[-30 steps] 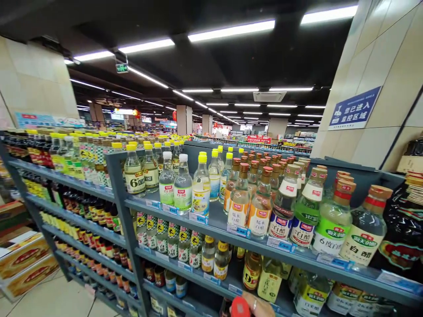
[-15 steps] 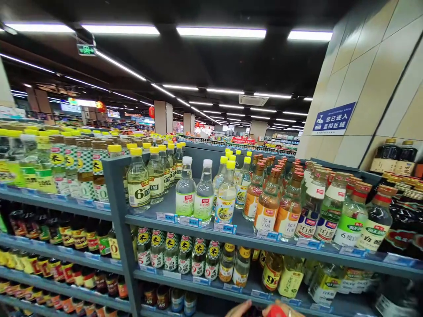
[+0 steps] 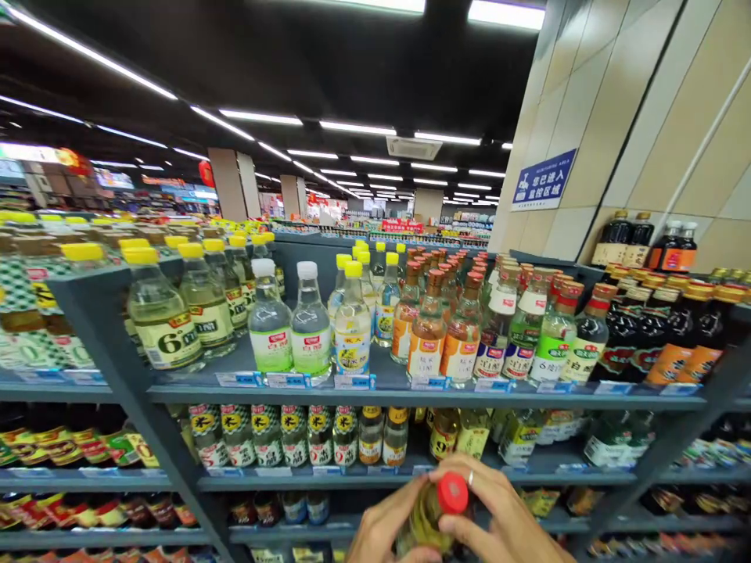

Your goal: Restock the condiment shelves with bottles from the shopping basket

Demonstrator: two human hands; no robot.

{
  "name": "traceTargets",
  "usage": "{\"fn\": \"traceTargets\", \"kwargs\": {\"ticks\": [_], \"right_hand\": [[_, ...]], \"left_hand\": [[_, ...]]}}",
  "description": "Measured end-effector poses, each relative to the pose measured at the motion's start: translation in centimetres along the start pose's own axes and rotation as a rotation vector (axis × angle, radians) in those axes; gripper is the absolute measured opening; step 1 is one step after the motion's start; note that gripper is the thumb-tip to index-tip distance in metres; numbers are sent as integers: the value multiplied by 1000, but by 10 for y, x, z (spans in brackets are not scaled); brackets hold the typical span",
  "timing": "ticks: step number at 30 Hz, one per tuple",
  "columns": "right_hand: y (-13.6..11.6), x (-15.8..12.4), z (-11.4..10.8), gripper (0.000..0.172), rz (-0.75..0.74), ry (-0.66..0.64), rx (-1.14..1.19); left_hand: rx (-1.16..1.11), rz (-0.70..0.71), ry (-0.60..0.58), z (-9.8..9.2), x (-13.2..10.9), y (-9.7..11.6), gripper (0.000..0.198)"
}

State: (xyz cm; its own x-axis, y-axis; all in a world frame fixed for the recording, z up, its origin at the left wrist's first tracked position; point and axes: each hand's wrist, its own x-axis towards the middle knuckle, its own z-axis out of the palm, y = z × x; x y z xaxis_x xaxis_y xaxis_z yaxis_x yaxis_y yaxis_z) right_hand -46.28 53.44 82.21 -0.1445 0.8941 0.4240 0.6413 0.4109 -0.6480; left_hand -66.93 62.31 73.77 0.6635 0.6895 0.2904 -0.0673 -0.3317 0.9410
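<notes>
At the bottom of the view, both my hands hold a bottle [image 3: 427, 522] with a red cap. Its body looks yellowish and see-through, and its cap tilts toward me. My left hand [image 3: 381, 525] curls around the left side of the bottle. On the other side, my right hand [image 3: 501, 508], with a ring on one finger, wraps it near the cap, thumb just below the cap. The bottle's lower part is out of view. Just beyond my hands stand a bottle with a "9" label [image 3: 443, 438] and a pale yellow bottle [image 3: 472, 438] on the middle shelf.
The upper shelf [image 3: 235, 395] carries rows of clear vinegar bottles with white, yellow and red caps. Dark bottles [image 3: 627, 328] fill its right end. A shelf upright [image 3: 146, 438] stands to the left. Behind at right rises a tiled pillar [image 3: 592, 102] with a blue sign [image 3: 544, 181].
The camera has turned right and down. My hands and the red-capped bottle have come up into view from the bottom edge, so more of them shows.
</notes>
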Motion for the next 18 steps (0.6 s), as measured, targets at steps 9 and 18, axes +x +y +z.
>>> {"fn": "traceTargets", "kwargs": {"ticks": [9,18], "right_hand": [[26,23,-12,9,-201,25,-73],[63,37,0,13,-301,55,-56]], "left_hand": [[271,22,-114,-17,48,35,73],[356,133,-7,-17,66,25,38]]}}
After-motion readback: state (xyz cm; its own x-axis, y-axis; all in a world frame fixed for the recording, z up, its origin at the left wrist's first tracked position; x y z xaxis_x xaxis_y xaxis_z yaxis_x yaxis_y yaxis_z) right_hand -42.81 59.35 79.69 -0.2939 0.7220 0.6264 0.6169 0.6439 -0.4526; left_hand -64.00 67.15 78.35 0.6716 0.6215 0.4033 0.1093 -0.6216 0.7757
